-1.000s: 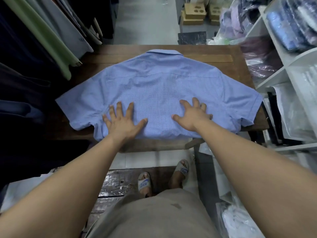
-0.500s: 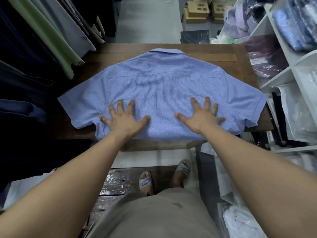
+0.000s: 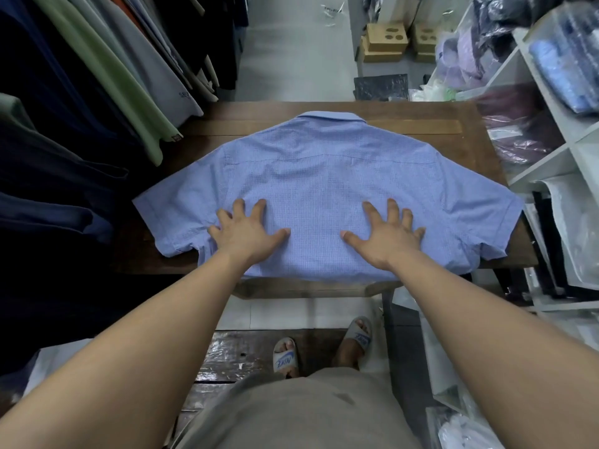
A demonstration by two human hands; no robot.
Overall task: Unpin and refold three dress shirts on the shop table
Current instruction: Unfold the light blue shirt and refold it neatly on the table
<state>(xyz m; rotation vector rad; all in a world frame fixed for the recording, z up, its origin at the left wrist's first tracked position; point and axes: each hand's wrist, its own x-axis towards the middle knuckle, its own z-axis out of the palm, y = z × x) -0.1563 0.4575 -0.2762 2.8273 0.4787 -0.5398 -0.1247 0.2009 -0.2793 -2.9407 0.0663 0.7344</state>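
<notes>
Pressing down on the lower back of the blue dress shirt (image 3: 324, 176), the left hand (image 3: 246, 234) and the right hand (image 3: 385, 236) both lie palm-flat with fingers spread and straight, gripping nothing, set a little apart on either side of the shirt's middle. The shirt lies face down and fully opened out on the wooden table (image 3: 470, 118), with its collar (image 3: 327, 115) at the far side, its hem at the near edge, and its sleeves (image 3: 175, 218) spread wide to either side. No pins, card or clips show on it, so the unpinning of this 1 shirt looks finished (anything on the underside is hidden). The refold itself seems not yet begun: neither sleeve is turned in and the body has no crease folded across it, so this reads as the smoothing step that comes before the first fold. Only 1 shirt is on the table, and I cannot tell whether it is the 1st, 2nd or 3rd of the 3. Bagged garments sit on the shelves (image 3: 551, 102) to the right, but nothing marks any of them as part of this job.
</notes>
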